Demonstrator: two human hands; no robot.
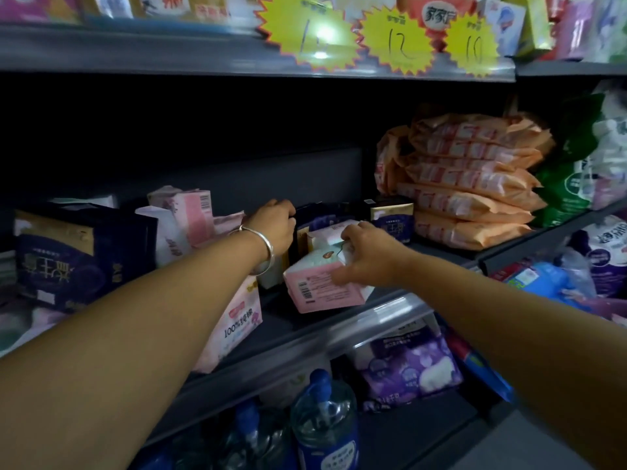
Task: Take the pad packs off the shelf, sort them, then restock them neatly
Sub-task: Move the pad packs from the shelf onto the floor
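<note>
Gripping soft pink pack point(324, 286), hands point(364, 257)

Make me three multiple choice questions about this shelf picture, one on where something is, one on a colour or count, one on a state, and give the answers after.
1. Where does the stack of orange packs lie?
A. On the middle shelf, right of both hands
B. On the bottom shelf beside the water bottles
C. On the top shelf behind the price tags

2. How many yellow starburst price tags hang from the top shelf's edge?
A. One
B. Three
C. Five

3. What is the right hand doing?
A. Hanging idle away from the shelf
B. Gripping a pink pack
C. Holding a water bottle

Answers: 1 A, the orange stack sits at the right of the middle shelf. 2 B, three starbursts show side by side. 3 B, its fingers and thumb close on the pink pack's top while the left hand reaches further back among dark packs.
</note>
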